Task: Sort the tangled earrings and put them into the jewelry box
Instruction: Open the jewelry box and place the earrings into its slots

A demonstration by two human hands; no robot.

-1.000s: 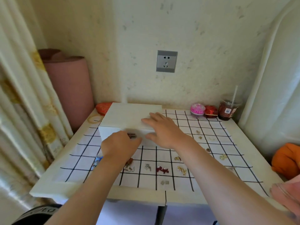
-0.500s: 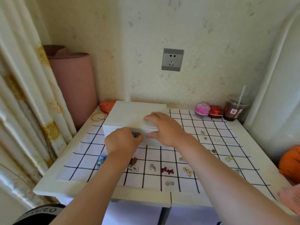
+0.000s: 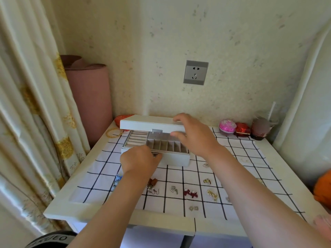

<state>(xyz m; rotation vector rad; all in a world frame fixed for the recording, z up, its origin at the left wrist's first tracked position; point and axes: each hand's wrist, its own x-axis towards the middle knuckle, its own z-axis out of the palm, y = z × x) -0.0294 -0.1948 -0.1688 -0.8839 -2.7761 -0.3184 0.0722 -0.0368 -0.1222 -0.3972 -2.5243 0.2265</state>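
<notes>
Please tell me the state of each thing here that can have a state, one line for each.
Lid: partly raised, held by the right hand.
Box: open, compartments look empty.
Left hand: at the box's front latch; grip hidden.
Earrings: loose on the cloth, not yet in the box.
Cup: upright, straw in.
Socket: nothing plugged in.

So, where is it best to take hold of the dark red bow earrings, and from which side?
Pinch the dark red bow earrings from straight above, one at a time, at the narrow middle of the bow. They lie flat on the checked cloth, so no side edge offers itself. Both hands, left and right, are busy at the jewelry box now.
</notes>
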